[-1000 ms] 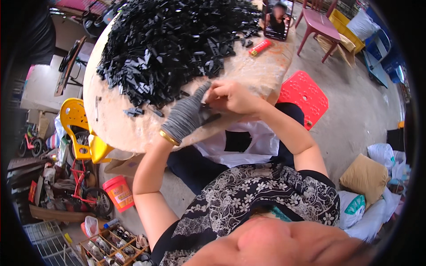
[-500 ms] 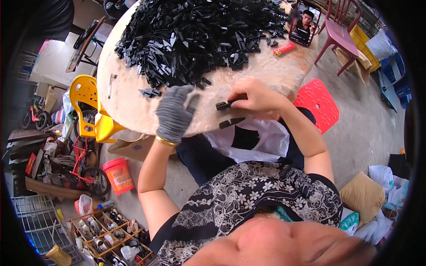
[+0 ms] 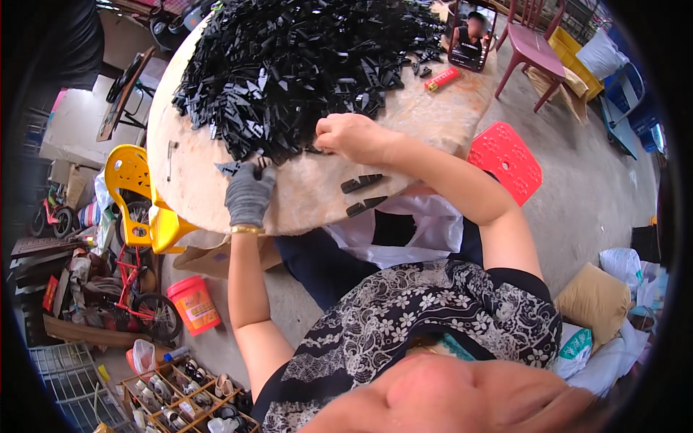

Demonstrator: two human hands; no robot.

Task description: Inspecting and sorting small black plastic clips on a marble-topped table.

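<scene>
A big heap of small black plastic pieces (image 3: 281, 72) covers the far part of the round table (image 3: 303, 198). My left hand (image 3: 249, 195), in a grey knitted glove, is at the heap's near left edge; its fingertips close around a black plastic piece (image 3: 261, 170). At the heap's near right edge is my bare right hand (image 3: 352, 137), fingers curled together and pointing left. Whatever those fingers hold is hidden. Two longer black plastic parts, one (image 3: 361, 183) behind the other (image 3: 366, 206), lie by the table's front edge, below my right forearm.
A red lighter (image 3: 442, 79) and a propped phone (image 3: 472, 36) are at the table's far right. White plastic bagging (image 3: 426, 231) lies over my lap. Around the table stand a yellow chair (image 3: 166, 224), a red stool (image 3: 505, 164) and an orange-red bucket (image 3: 193, 304).
My right hand has gone left and away from me to the heap, leaving its black part on the table. My left hand has shifted left and its fingers now reach the heap's edge.
</scene>
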